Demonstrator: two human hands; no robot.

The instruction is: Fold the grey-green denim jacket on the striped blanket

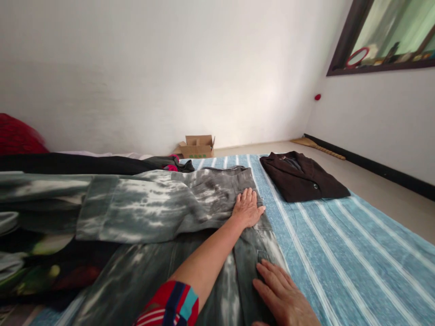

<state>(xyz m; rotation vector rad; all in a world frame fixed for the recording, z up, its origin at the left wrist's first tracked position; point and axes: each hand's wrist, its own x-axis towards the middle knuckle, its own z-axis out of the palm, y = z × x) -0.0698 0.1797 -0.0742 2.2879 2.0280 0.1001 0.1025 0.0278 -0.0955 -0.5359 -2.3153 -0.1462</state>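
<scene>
A grey and white tie-dye jacket (149,203) lies spread on the bed, with one sleeve laid out to the left across it. My left hand (248,208) rests flat on the cloth close to the garment's right edge, fingers stretched and holding nothing. Nearer to me, my right hand (285,292) touches the same edge by a small tab or buttonhole, its fingers extended and slightly apart. Part of the jacket's body is hidden beneath the sleeve and my left forearm.
To the right, a folded dark brown garment (302,179) with a button lies on the blue striped sheet (326,235). Other dark clothes (68,164) are piled at the left. Beyond the bed are an open cardboard box (197,148), a wooden-handled object (317,146) and the wall (163,72).
</scene>
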